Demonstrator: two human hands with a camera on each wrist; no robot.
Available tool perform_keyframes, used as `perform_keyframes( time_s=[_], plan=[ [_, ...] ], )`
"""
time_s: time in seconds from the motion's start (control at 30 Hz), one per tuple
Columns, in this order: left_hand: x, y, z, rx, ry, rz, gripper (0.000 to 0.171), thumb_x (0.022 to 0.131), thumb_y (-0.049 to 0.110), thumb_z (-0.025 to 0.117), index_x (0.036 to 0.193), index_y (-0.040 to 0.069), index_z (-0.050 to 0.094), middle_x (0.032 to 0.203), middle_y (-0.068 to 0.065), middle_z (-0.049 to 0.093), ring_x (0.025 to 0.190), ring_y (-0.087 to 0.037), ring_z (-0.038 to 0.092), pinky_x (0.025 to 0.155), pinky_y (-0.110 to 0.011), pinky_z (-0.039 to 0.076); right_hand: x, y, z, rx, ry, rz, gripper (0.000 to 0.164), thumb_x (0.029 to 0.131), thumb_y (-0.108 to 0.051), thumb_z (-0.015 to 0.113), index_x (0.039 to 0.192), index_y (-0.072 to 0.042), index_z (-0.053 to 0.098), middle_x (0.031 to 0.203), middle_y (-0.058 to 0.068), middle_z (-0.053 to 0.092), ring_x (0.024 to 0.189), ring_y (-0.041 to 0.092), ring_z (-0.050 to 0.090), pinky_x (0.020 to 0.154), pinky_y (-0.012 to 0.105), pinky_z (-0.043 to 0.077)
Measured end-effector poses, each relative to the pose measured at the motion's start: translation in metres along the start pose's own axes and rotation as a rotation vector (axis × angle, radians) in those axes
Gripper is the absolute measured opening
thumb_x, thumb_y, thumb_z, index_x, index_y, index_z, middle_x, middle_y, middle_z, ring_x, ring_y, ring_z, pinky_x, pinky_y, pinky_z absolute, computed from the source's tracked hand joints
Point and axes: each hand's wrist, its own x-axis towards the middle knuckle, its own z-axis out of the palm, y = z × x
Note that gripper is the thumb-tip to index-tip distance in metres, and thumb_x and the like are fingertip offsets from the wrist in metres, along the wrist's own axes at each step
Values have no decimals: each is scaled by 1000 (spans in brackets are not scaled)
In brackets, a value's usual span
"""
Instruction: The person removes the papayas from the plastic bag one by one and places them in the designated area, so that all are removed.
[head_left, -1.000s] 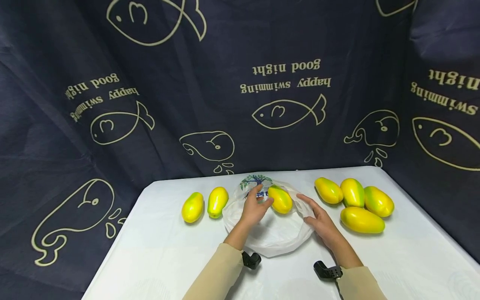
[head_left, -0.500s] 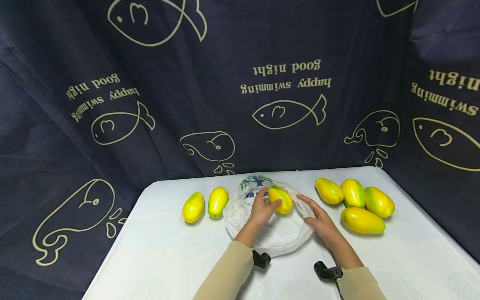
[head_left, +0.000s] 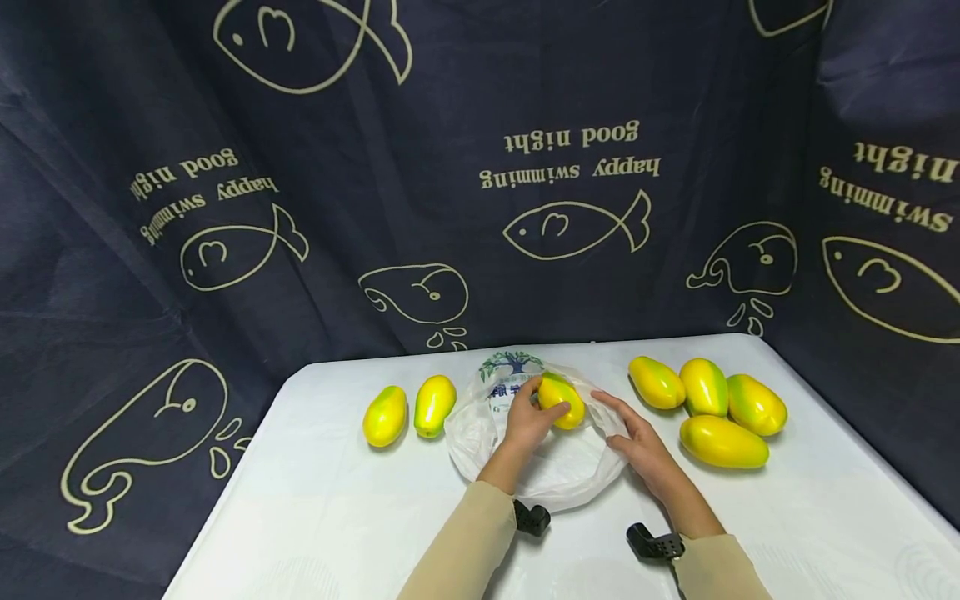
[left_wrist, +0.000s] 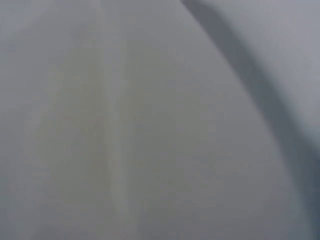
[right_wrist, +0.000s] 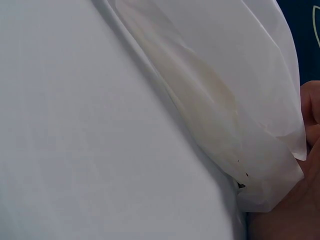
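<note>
In the head view a thin white plastic bag (head_left: 558,492) with a printed tree lies with its mouth spread. My left hand (head_left: 527,422) reaches into it and grips a papaya (head_left: 564,400), yellow with green at the far end. The thumb lies across the fruit; the fingers are partly hidden beyond it. On the right my right hand (head_left: 639,437) holds the bag's rim between thumb and fingers. The right wrist view shows bag film (right_wrist: 265,175) lapping over that hand (right_wrist: 287,220). Only blurred white film (left_wrist: 150,125) fills the left wrist view.
Two papayas, one outer (head_left: 385,416) and one inner (head_left: 435,406), lie left of the bag on the white table (head_left: 337,517). Several more papayas (head_left: 724,442) are grouped at the right. A dark curtain (head_left: 420,200) with fish drawings hangs behind the table.
My left hand has moved right and closed on the papaya, its thumb now lying over the fruit. The right hand keeps its place at the bag's rim.
</note>
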Motion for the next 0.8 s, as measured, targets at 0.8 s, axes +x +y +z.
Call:
perform_keyframes(
  time_s=[0.8],
  plan=[
    [1, 2, -2, -161, -61, -102, 72, 84, 8, 75, 148, 11, 44, 153, -15, 44, 123, -31, 59, 86, -36, 62, 1, 3, 1, 15, 4, -12, 74, 84, 11, 47, 152, -17, 41, 167, 11, 22, 156, 36, 7, 124, 66, 2]
  ],
)
